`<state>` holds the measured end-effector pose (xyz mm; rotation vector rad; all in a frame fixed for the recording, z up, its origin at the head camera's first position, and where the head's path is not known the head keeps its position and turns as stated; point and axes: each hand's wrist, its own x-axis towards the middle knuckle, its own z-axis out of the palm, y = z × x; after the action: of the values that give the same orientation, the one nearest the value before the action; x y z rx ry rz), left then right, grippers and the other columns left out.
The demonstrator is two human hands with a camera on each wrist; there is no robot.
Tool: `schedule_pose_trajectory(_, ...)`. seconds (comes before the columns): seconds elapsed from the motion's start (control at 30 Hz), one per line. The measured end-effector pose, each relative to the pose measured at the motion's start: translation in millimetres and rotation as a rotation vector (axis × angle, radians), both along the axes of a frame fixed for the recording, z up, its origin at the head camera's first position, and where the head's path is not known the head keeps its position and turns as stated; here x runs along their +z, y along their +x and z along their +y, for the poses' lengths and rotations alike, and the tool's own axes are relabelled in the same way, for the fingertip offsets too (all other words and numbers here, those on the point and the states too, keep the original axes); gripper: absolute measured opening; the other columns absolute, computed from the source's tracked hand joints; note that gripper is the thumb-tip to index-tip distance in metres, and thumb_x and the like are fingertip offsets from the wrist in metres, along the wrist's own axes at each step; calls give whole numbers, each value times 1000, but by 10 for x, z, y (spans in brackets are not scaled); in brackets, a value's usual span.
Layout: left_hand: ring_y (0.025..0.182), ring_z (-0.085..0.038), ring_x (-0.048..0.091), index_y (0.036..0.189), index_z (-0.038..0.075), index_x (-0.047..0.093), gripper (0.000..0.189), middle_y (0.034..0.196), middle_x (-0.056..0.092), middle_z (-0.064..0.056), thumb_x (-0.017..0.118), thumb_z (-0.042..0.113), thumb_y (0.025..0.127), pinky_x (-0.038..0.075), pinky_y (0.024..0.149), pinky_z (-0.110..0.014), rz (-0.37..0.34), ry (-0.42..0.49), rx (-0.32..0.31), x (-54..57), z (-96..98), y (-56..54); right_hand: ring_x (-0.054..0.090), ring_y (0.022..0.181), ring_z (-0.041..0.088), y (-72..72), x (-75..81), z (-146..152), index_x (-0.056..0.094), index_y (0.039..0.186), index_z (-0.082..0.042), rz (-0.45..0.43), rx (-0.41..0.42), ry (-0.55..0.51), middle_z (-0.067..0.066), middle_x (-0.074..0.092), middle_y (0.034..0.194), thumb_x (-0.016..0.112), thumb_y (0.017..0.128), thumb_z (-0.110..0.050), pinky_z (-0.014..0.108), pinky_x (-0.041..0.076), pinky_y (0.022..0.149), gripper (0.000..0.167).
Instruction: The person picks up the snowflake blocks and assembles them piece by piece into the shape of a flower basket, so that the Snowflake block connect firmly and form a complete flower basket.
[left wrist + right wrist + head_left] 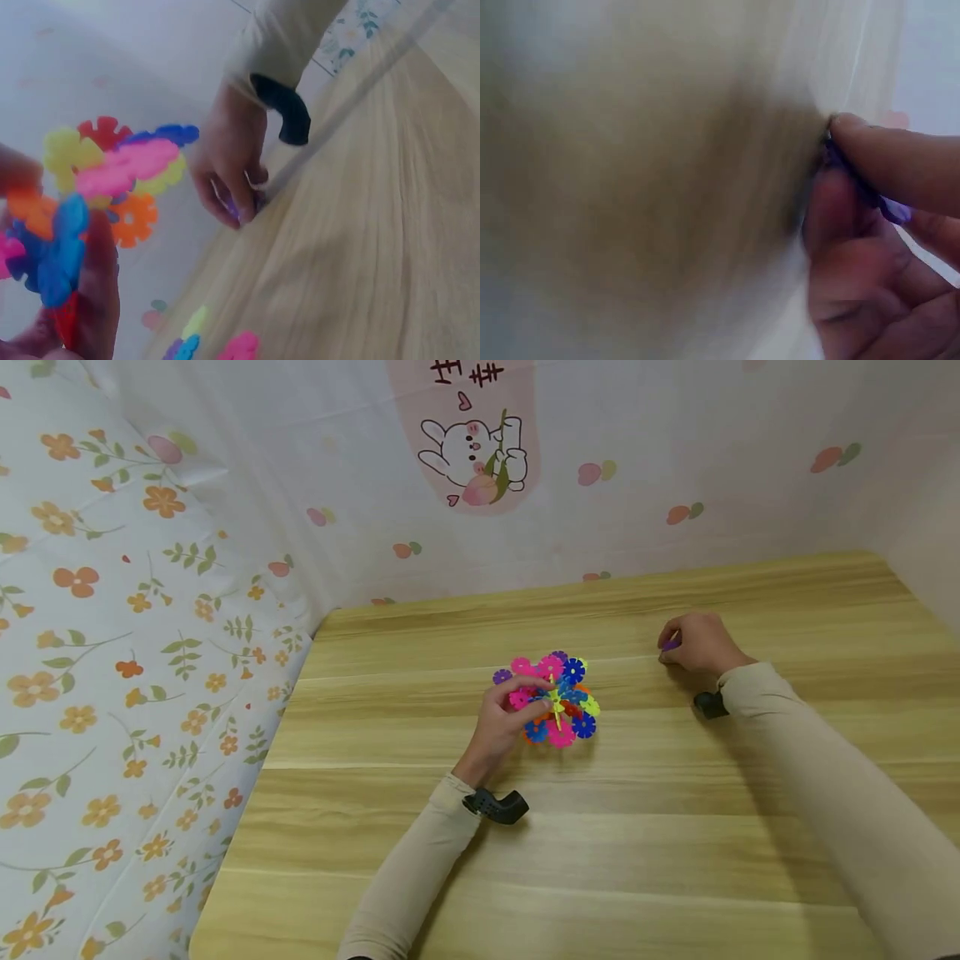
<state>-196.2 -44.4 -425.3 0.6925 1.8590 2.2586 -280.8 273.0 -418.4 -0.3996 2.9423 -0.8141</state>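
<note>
A ball-like cluster of interlocking notched plastic discs [560,734], in pink, blue, yellow, orange, red and purple, is in my left hand [501,713]. The fingers and thumb reach into the cluster's near left side and pinch it around a yellow disc. Off to the right, my right hand [702,642] pinches a purple notched disc [671,645] low over the table. Thumb and fingers hide most of this disc, and in the right wrist view only a purple edge [896,211] shows between them. In the left wrist view, the cluster's pink disc [135,166] appears close up.
Under both hands lies a wood-grain table [420,868]. Behind it hangs a pale curtain [630,435] with a rabbit and fruit print, and a flowered cloth [135,668] covers the left side. Each wrist bears a black camera mount [501,808].
</note>
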Motion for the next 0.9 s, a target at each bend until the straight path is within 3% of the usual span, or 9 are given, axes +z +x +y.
schedule_pose_trajectory(0.13,101,-22,50,105,-10,60,20,107,55,-17,61,-3,86,48,77,-25,23,-5,6,2,5,10,58,64,23,183,48,-84,68,93,-2,-52,4,-135,7,64,74,71,81,-11,37,45,63,15)
schedule_pose_trajectory(0.27,93,-20,54,99,-11,62,17,100,58,-20,64,-5,83,49,73,-24,39,19,32,1,12,18,58,60,28,404,162,-308,65,101,1,-157,62,-374,12,62,79,69,85,-12,32,47,48,21)
schedule_pose_trajectory(0.37,87,-19,57,96,-13,61,16,95,59,-20,65,-8,81,51,70,-24,41,72,44,-6,25,18,59,61,33,568,236,-475,63,104,1,-210,125,-504,15,59,83,67,86,-11,33,49,48,22)
schedule_pose_trajectory(0.47,85,-18,57,91,-11,60,12,92,57,-16,65,-11,80,52,70,-24,16,153,47,-13,49,20,59,61,34,713,282,-589,63,104,-1,-243,146,-570,16,58,86,65,88,-11,34,48,47,19)
schedule_pose_trajectory(0.67,83,-14,54,84,3,59,16,87,52,-6,64,-13,80,50,71,-22,-31,254,96,-39,96,40,60,68,38,900,285,-745,60,108,1,-288,110,-678,23,59,93,61,91,-12,40,52,55,21)
schedule_pose_trajectory(0.77,79,-14,54,84,2,59,15,86,52,-6,65,-11,80,51,71,-21,-36,272,99,-52,120,65,62,74,38,948,264,-815,59,109,2,-307,87,-725,23,60,96,61,91,-11,44,54,65,22)
schedule_pose_trajectory(0.9,87,-16,54,92,-4,60,13,94,55,-7,67,-7,81,50,71,-22,-33,266,44,-70,128,101,63,77,38,998,240,-859,60,107,2,-323,62,-765,22,60,100,60,90,-7,47,53,71,19)
